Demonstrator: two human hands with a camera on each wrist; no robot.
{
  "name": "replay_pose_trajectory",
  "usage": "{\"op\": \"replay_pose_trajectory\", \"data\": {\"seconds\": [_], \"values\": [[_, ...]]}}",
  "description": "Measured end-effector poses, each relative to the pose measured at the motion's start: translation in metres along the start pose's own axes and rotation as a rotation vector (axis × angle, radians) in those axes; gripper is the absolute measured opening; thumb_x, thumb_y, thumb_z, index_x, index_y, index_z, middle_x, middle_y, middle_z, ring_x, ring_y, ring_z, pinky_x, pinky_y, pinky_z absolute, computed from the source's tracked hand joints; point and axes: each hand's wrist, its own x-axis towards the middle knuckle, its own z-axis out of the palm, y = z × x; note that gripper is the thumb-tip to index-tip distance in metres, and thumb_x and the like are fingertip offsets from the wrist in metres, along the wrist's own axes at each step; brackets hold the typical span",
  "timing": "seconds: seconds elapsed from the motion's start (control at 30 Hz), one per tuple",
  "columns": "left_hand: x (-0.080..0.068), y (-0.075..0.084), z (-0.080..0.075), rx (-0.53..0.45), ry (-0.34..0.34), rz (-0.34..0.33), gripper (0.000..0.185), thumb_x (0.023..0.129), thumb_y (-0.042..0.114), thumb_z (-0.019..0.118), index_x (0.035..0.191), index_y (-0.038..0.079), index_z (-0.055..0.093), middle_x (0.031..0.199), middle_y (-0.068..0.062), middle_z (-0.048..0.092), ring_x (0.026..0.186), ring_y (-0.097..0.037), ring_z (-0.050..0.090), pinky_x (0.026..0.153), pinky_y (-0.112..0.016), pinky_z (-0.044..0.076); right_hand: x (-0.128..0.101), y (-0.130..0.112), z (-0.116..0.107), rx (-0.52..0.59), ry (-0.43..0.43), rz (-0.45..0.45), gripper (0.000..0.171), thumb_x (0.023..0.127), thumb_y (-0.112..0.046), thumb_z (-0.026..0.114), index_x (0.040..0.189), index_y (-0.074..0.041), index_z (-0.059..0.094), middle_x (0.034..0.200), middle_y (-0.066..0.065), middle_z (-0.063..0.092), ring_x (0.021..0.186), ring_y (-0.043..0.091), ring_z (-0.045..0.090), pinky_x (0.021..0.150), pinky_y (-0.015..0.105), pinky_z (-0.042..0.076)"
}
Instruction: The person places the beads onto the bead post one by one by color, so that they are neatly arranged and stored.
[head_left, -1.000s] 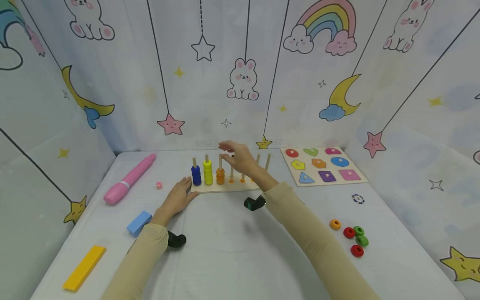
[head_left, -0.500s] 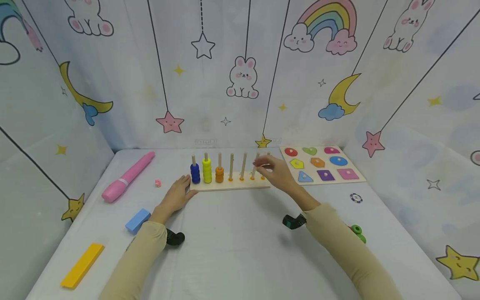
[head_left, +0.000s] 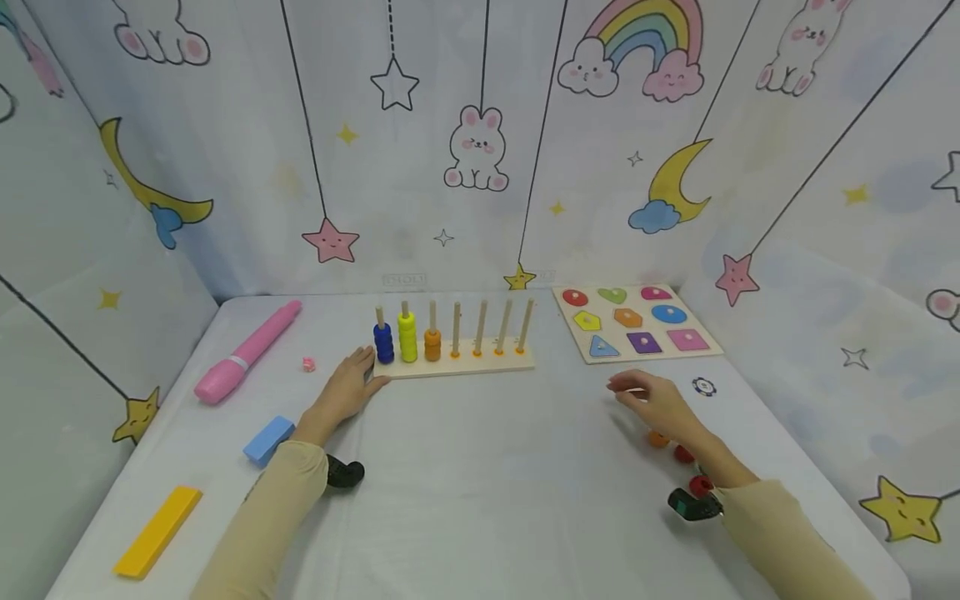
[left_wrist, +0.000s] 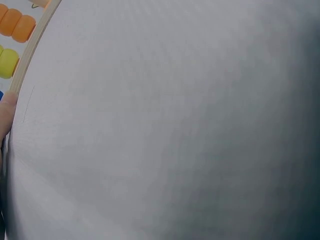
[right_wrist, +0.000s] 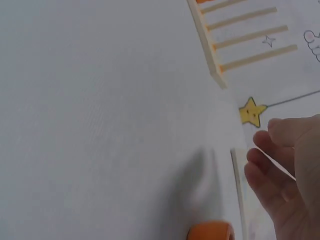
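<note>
Right hand [head_left: 660, 406] left the peg board [head_left: 457, 363]; now above orange ring [head_left: 657, 439].

Bright, even light; soft shadows; wrist views blurred.

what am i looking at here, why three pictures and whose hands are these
No machine here: a person works with two bare hands and wears three cameras. The big picture comes from a camera on the head, looking down at a white table. The other two come from cameras strapped to the wrists, so they show close-up bits of the same table.

The left hand rests against the end of a wooden peg board, which carries blue, yellow and orange rings on its first three pegs. The right hand hovers with loose fingers over loose rings and has nothing in its grip.

Also on the table: a shape puzzle, a pink marker, a blue block and a yellow bar.
</note>
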Motion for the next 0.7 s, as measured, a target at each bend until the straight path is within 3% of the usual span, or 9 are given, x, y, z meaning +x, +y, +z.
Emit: {"op": "replay_pose_trajectory", "data": {"seconds": [0.13,0.3,0.7], "values": [[0.003,-0.003,0.001,0.024,-0.011,-0.011,0.066,0.096,0.034,0.054,0.138,-0.014,0.034,0.146,-0.028,0.029,0.137,-0.042,0.021,0.113,-0.052,0.015,-0.026,0.008,-0.014,-0.048,-0.045,0.082,0.027,0.093,-0.018,0.063,0.118,-0.007,0.061,0.109,0.005,0.067,0.1,0.023,0.064,0.082,0.016,0.051],[0.004,-0.003,0.003,0.037,-0.028,-0.013,0.067,0.097,0.036,0.053,0.138,-0.014,0.034,0.147,-0.027,0.029,0.137,-0.041,0.021,0.113,-0.051,0.015,-0.051,0.012,-0.022,-0.051,-0.087,0.113,0.031,0.089,-0.014,0.067,0.118,-0.006,0.061,0.11,0.01,0.066,0.099,0.029,0.063,0.077,0.023,0.055],[0.004,-0.001,0.001,0.037,-0.011,-0.015,0.067,0.096,0.035,0.055,0.138,-0.013,0.035,0.147,-0.026,0.03,0.137,-0.041,0.022,0.112,-0.052,0.017,-0.065,0.018,-0.014,-0.175,-0.017,0.025,0.036,0.079,-0.006,0.076,0.114,-0.007,0.064,0.1,0.0,0.069,0.091,0.018,0.065,0.078,0.029,0.056]]}}
